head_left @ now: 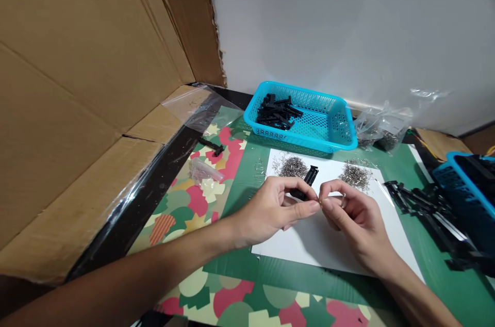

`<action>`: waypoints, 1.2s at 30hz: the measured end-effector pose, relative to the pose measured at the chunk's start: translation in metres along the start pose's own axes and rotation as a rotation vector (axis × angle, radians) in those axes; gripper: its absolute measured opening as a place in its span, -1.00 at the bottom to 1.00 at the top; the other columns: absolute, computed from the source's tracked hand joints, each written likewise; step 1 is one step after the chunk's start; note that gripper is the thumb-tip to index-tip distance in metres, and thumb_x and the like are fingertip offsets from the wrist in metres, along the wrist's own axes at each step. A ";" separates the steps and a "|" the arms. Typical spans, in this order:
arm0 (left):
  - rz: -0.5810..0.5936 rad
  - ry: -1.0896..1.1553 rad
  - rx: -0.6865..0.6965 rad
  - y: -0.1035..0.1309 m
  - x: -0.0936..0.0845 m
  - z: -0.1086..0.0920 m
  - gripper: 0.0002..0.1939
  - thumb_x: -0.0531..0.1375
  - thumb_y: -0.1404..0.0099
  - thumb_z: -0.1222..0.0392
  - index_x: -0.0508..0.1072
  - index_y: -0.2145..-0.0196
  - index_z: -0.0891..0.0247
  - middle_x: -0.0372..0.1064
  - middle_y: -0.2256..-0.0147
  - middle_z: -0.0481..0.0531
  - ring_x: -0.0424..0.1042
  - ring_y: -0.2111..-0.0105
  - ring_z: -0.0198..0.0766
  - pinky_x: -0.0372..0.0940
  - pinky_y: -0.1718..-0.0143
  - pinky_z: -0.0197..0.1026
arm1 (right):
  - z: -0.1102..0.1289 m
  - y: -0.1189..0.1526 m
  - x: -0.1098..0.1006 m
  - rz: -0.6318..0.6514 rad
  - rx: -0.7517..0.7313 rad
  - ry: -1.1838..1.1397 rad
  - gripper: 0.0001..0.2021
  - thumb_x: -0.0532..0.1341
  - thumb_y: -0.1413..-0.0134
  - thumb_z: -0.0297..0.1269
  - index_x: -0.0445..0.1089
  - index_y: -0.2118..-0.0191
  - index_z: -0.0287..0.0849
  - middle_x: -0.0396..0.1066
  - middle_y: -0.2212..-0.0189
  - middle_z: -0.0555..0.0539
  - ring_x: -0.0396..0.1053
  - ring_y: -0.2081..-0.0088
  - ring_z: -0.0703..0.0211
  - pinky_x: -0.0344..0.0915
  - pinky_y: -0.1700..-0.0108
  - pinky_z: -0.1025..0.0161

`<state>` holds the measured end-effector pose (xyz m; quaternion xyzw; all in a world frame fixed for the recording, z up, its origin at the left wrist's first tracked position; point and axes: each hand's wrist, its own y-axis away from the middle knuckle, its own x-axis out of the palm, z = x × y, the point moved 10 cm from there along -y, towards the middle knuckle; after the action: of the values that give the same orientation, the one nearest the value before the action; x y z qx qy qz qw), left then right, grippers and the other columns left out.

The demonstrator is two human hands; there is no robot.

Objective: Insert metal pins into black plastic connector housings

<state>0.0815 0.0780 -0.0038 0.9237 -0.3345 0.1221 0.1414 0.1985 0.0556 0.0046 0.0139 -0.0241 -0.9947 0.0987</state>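
My left hand [276, 208] and my right hand [353, 213] meet over a white sheet [305, 247], thumb and forefinger pinched on each. Their fingertips touch around something tiny, with a faint metallic glint, too small to name. A black plastic part [311, 175] shows behind my left fingers; whether it lies on the sheet or touches the hand, I cannot tell. Beyond the left hand is a pile of small metal pieces [293, 167]. Another pile of small metal pieces [355, 175] lies beyond my right hand, which wears a ring.
A blue basket [301, 139] with black parts [276, 110] stands at the back, clear bags [386, 128] beside it. More black parts [421, 203] and a second blue basket [450, 177] are on the right. Cardboard [77, 59] walls the left; a single black part [212, 146] lies nearby.
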 end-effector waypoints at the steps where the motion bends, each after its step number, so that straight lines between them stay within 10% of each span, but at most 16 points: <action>1: -0.002 -0.034 0.006 0.000 -0.001 -0.001 -0.72 0.41 -0.35 0.05 0.51 0.19 0.31 0.26 0.56 -0.20 0.13 0.63 -0.49 -0.01 0.63 -0.38 | 0.001 0.000 -0.001 -0.001 0.000 0.024 -0.73 0.26 -0.39 -0.03 0.39 0.21 -0.14 0.06 0.58 0.13 -0.11 0.54 0.31 -0.14 0.50 0.29; 18: -0.135 -0.913 0.235 0.009 -0.007 -0.027 -0.87 0.26 -0.43 0.27 0.64 0.14 0.21 0.48 0.23 -0.02 0.36 0.36 -0.32 0.15 0.38 -0.27 | 0.029 0.007 0.011 0.068 -0.452 0.974 -0.81 0.09 -0.32 -0.46 0.45 0.11 -0.18 0.20 0.62 0.16 0.12 0.64 0.32 0.05 0.52 0.34; 25: -0.050 -0.814 0.201 0.008 -0.004 -0.025 -0.79 0.17 -0.54 0.11 0.58 0.03 0.19 0.51 0.18 0.00 0.39 0.33 -0.30 0.26 0.25 -0.25 | 0.039 0.010 -0.001 0.085 -0.390 0.836 -0.85 0.17 -0.31 -0.37 0.51 0.20 -0.14 0.18 0.62 0.13 0.07 0.61 0.33 0.02 0.52 0.33; 32: 0.002 -0.910 0.122 0.012 -0.002 -0.014 -0.34 -0.02 -0.63 -0.05 -0.12 -0.53 0.14 0.57 0.23 0.06 0.54 0.21 -0.09 0.32 0.06 -0.09 | 0.039 0.006 -0.055 -0.352 -0.220 0.582 -0.78 0.31 -0.23 -0.16 0.63 0.33 -0.16 0.00 0.64 0.10 -0.05 0.59 0.30 -0.07 0.54 0.27; 36: 0.068 -1.181 0.129 0.011 0.008 -0.008 -0.51 0.03 -0.62 0.11 0.17 -0.43 0.06 0.62 0.22 -0.01 0.59 0.15 -0.06 0.30 0.11 -0.13 | 0.022 -0.004 -0.055 -0.293 -0.094 0.505 -0.74 0.30 -0.20 -0.14 0.64 0.37 -0.19 -0.03 0.66 0.10 -0.09 0.59 0.31 -0.12 0.54 0.26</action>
<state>0.0793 0.0684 0.0075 0.8307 -0.3780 -0.3879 -0.1290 0.2510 0.0714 0.0272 0.2597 0.0494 -0.9635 -0.0426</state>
